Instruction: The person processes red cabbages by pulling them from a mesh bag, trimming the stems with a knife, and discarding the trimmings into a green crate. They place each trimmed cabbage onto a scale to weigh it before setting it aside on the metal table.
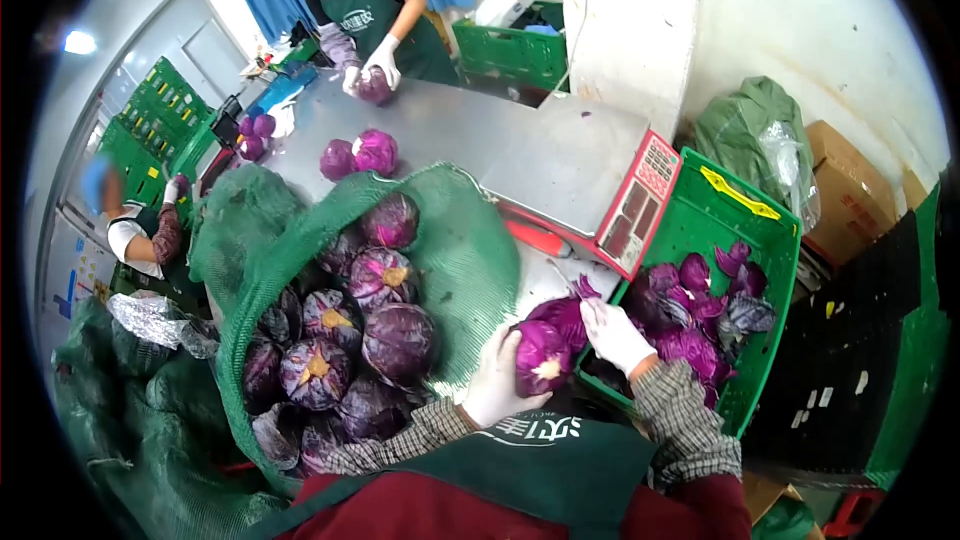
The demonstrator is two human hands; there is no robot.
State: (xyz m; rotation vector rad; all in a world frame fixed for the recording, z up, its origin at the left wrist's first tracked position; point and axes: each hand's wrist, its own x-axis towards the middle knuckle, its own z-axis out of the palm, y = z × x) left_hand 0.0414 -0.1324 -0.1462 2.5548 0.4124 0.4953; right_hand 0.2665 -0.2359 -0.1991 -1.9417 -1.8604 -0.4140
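My left hand [497, 377], in a white glove, is wrapped round a purple cabbage [542, 358] with its pale cut stem end showing. On the cabbage's other side my gloved right hand [617, 336] is closed on a loose outer cabbage leaf [563, 316], which stands away from the head. Its fingertips are partly hidden. Left of my hands, a green mesh sack [465, 240] lies open, with several dark unpeeled cabbages [399, 343] inside. To the right, a green crate [765, 340] holds a heap of purple leaves [692, 350].
A red-framed scale [640, 202] sits on the metal table [440, 130], with a red-handled tool [538, 237] beside it. Two peeled cabbages [375, 151] lie farther back. Across the table a co-worker [375, 10] holds a cabbage; another person [140, 235] is at left.
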